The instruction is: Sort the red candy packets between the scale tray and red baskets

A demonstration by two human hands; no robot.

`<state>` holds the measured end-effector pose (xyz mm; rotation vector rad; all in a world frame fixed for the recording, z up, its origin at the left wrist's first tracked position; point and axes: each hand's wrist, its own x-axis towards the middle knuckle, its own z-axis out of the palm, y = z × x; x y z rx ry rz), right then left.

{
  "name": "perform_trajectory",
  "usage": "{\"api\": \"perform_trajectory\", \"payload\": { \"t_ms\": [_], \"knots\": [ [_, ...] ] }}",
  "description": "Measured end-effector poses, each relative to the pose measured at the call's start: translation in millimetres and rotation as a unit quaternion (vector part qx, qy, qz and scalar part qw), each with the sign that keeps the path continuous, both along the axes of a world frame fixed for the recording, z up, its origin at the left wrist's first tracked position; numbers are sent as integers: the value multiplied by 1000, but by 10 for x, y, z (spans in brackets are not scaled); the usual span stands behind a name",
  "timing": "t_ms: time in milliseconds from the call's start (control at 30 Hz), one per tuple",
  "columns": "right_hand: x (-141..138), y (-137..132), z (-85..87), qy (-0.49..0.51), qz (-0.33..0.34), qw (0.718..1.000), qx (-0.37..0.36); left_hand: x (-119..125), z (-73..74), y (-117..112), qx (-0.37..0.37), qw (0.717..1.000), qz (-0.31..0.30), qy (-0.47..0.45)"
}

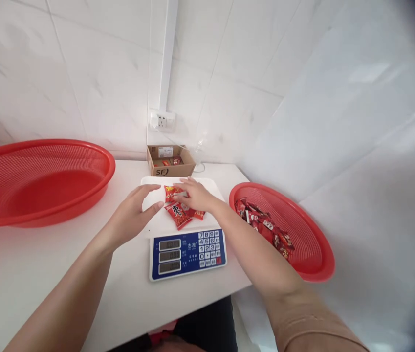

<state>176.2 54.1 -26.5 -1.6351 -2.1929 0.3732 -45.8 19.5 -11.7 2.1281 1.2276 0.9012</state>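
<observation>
Several small red snack packets lie in a loose pile on the white pan of a digital scale. My right hand reaches over the pile from the right, its fingers and thumb closed about a packet at the back and partly covering it. To the left of the pile is my left hand, thumb and forefinger spread wide, the fingertips close to the packets with nothing held between them. The scale's blue front panel carries three small displays and a keypad.
A large red mesh basket stands at the left. Another red basket, at the right table edge, holds many red packets. Behind the scale, an open cardboard box contains a few packets. A wall socket is above it.
</observation>
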Motion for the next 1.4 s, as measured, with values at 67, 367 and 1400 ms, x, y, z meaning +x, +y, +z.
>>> {"api": "perform_trajectory", "payload": {
  "t_ms": [67, 367, 1400],
  "knots": [
    [73, -180, 47, 5, 13, 999, 35, -13, 27, -9, -4, 1000, 12, 1],
    [421, -1208, -46, 46, -58, 991, 112, -81, 106, -41, 1, 999, 52, -3],
    [-19, 170, 34, -20, 2, 999, 28, -88, 125, -50, 9, 999, 26, -21]
  ]
}}
